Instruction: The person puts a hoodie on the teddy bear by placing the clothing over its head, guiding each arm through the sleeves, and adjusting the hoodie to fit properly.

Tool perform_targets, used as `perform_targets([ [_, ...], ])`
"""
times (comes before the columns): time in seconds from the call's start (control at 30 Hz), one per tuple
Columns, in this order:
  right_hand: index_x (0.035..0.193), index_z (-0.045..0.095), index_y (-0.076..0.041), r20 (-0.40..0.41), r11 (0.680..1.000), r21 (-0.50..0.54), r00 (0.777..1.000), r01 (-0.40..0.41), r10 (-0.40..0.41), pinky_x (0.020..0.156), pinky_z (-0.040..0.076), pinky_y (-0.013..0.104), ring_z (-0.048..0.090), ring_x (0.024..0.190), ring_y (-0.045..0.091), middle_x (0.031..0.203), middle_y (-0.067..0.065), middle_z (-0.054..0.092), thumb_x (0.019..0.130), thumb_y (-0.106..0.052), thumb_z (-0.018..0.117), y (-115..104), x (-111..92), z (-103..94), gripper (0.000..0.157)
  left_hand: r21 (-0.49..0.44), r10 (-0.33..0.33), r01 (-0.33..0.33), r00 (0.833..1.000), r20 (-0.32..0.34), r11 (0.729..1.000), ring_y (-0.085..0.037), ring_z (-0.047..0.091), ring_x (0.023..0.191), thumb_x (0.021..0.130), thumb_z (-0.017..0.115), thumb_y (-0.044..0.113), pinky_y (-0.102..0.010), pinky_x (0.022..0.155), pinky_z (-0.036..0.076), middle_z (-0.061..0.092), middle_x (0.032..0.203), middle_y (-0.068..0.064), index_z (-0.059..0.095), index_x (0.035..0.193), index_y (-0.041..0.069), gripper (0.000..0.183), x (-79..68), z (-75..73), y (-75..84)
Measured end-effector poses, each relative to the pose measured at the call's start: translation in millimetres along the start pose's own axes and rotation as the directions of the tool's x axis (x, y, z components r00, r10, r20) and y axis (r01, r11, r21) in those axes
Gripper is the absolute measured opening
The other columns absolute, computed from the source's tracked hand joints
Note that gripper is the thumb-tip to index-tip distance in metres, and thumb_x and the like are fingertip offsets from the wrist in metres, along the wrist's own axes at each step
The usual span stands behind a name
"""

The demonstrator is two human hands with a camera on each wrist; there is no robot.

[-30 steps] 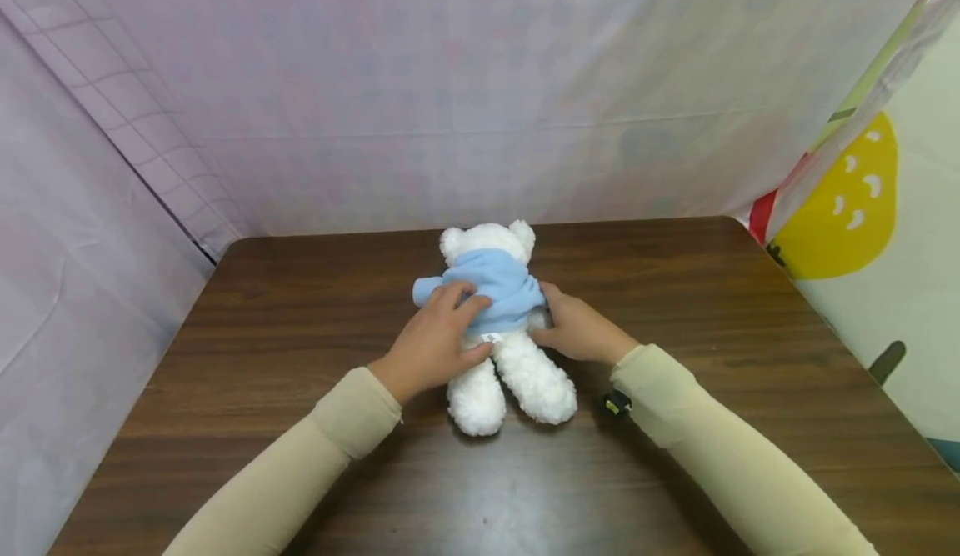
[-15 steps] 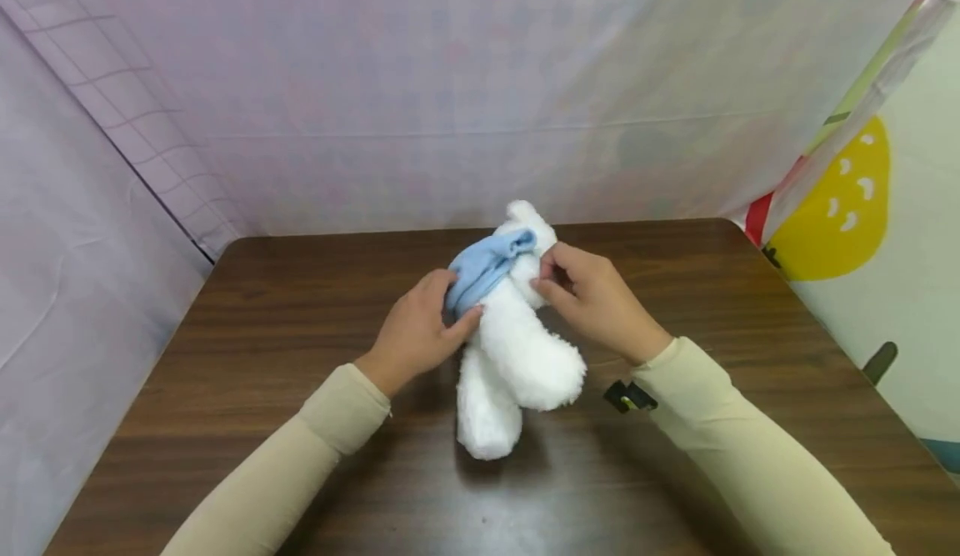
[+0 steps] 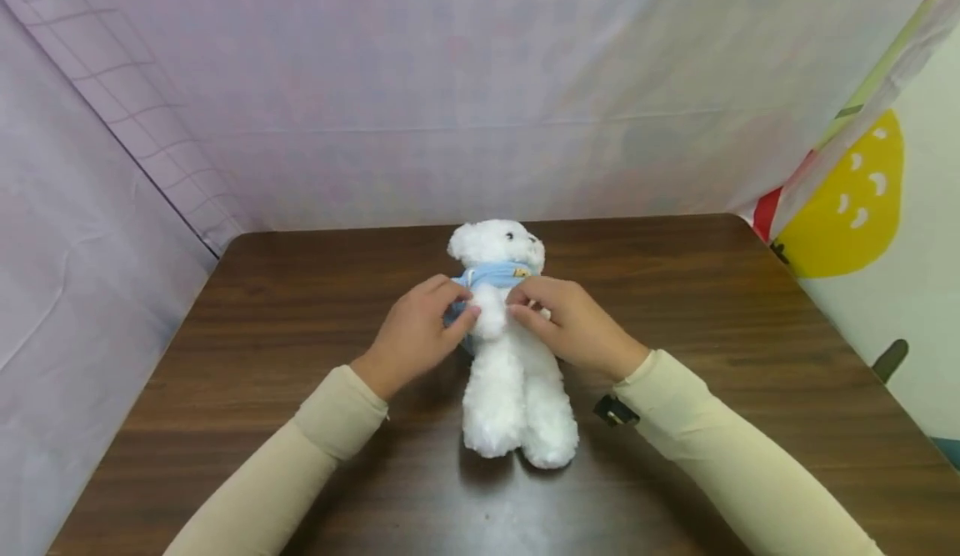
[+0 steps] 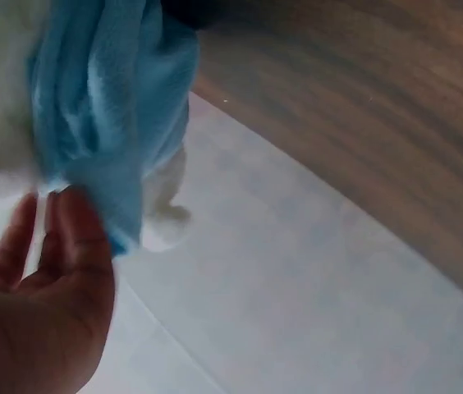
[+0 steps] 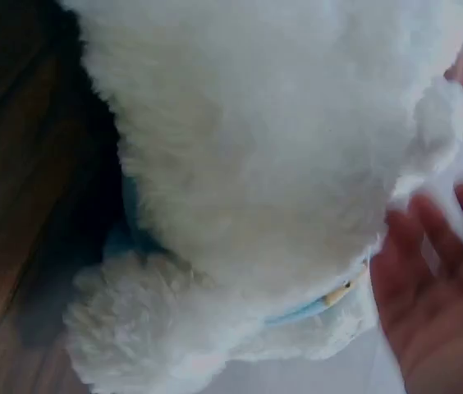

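A white plush teddy bear (image 3: 517, 389) lies on its back on the table, head to the far side and face turned right. Its light blue shirt (image 3: 495, 274), with a small yellow patch, is bunched up towards the neck. My left hand (image 3: 412, 331) holds the bear's side and arm between thumb and fingers; in the left wrist view its fingertips touch the blue cloth (image 4: 116, 107). At the belly, just below the shirt, my right hand (image 3: 577, 323) rests its fingertips; in the right wrist view the fingers (image 5: 441, 246) look loosely extended beside the fur.
The brown wooden table (image 3: 300, 306) has a pale curtain (image 3: 450, 122) hanging behind its far edge. A cloth with a yellow fruit print (image 3: 847, 197) hangs at the right. A small black device (image 3: 617, 410) sits under my right wrist.
The bear has turned over from face-down to face-up, its face now showing. My right hand first rose with it and then came down and left onto the belly.
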State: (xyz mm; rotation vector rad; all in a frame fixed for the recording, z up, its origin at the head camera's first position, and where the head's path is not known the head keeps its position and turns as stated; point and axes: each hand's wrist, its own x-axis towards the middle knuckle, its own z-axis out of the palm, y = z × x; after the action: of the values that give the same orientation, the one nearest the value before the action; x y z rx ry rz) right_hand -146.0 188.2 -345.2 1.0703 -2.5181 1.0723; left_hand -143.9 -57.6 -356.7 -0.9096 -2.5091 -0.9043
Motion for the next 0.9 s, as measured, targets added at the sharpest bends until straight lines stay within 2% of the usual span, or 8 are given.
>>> perform_targets([
  [0.13,0.110,0.062,-0.006,-0.035,0.970,-0.050,0.971,-0.238,0.236,0.076,0.049,0.042,0.059,0.090,0.022,0.107,0.009,0.062,0.102,-0.010,0.052,19,-5,-8.4,0.014,-0.062,-0.176,0.189,0.969,0.174,0.980,-0.019,0.058,0.089,0.096,0.067,0.035,-0.033,0.075,0.049,0.061,0.109,-0.004,0.064,0.125,0.005,0.042,-2.0,-8.2,-2.6],
  [0.23,0.119,0.059,-0.003,0.059,0.897,-0.037,0.895,-0.440,0.442,0.081,0.048,0.043,0.058,0.097,0.026,0.119,0.014,0.062,0.101,-0.007,0.043,36,-13,-11.7,0.026,-0.095,-0.227,0.255,0.945,0.234,0.962,-0.019,0.059,0.096,0.095,0.069,0.032,-0.036,0.080,0.051,0.061,0.114,-0.004,0.062,0.129,0.006,0.044,-4.1,-14.2,-4.6],
  [0.33,0.121,0.060,-0.005,0.166,0.859,-0.007,0.846,-0.512,0.506,0.078,0.049,0.040,0.059,0.094,0.025,0.117,0.014,0.063,0.097,-0.005,0.041,46,-21,-10.3,0.030,-0.121,-0.237,0.279,0.931,0.277,0.953,-0.020,0.060,0.101,0.093,0.071,0.027,-0.036,0.082,0.052,0.061,0.118,-0.006,0.060,0.132,0.005,0.045,-4.8,-18.6,-6.1],
  [0.4,0.119,0.061,-0.007,0.200,0.870,0.022,0.855,-0.493,0.479,0.074,0.049,0.037,0.058,0.088,0.023,0.109,0.011,0.064,0.094,-0.003,0.044,48,-24,-9.0,0.030,-0.138,-0.242,0.294,0.921,0.304,0.946,-0.021,0.061,0.104,0.092,0.073,0.023,-0.036,0.084,0.053,0.060,0.122,-0.008,0.058,0.134,0.003,0.049,-4.9,-20.2,-6.5],
  [0.5,0.120,0.060,-0.008,0.200,0.902,0.065,0.891,-0.427,0.407,0.070,0.048,0.035,0.057,0.084,0.021,0.105,0.008,0.064,0.092,-0.001,0.049,42,-26,-10.3,0.031,-0.154,-0.243,0.304,0.915,0.322,0.940,-0.024,0.062,0.108,0.091,0.075,0.018,-0.035,0.087,0.053,0.058,0.125,-0.011,0.053,0.139,0.000,0.056,-6.1,-19.4,-8.2],
  [0.63,0.126,0.059,-0.006,0.178,0.944,0.098,0.938,-0.316,0.296,0.074,0.051,0.035,0.059,0.094,0.020,0.115,0.008,0.062,0.092,0.001,0.055,30,-25,-16.5,0.035,-0.122,-0.198,0.237,0.942,0.270,0.964,-0.023,0.062,0.105,0.091,0.074,0.014,-0.033,0.085,0.053,0.056,0.127,-0.012,0.051,0.140,-0.002,0.056,-10.5,-8.4,-15.5],
  [0.77,0.131,0.054,-0.002,0.183,0.984,0.010,0.968,-0.178,0.174,0.079,0.050,0.036,0.057,0.097,0.019,0.116,0.008,0.058,0.093,-0.002,0.065,23,-23,-18.9,0.040,-0.056,-0.118,0.134,0.968,0.222,0.989,-0.022,0.057,0.113,0.093,0.070,0.013,-0.036,0.092,0.050,0.053,0.131,-0.012,0.050,0.141,-0.001,0.054,-14.3,4.6,-23.7],
  [0.9,0.137,0.047,-0.002,0.201,0.986,-0.100,0.968,-0.135,0.153,0.082,0.046,0.036,0.050,0.096,0.018,0.113,0.007,0.051,0.092,-0.012,0.072,23,-23,-15.7,0.052,-0.070,-0.082,0.105,0.958,0.276,0.992,-0.023,0.050,0.127,0.092,0.068,0.013,-0.039,0.101,0.045,0.047,0.141,-0.013,0.044,0.146,0.000,0.060,-14.6,4.8,-26.8],
])
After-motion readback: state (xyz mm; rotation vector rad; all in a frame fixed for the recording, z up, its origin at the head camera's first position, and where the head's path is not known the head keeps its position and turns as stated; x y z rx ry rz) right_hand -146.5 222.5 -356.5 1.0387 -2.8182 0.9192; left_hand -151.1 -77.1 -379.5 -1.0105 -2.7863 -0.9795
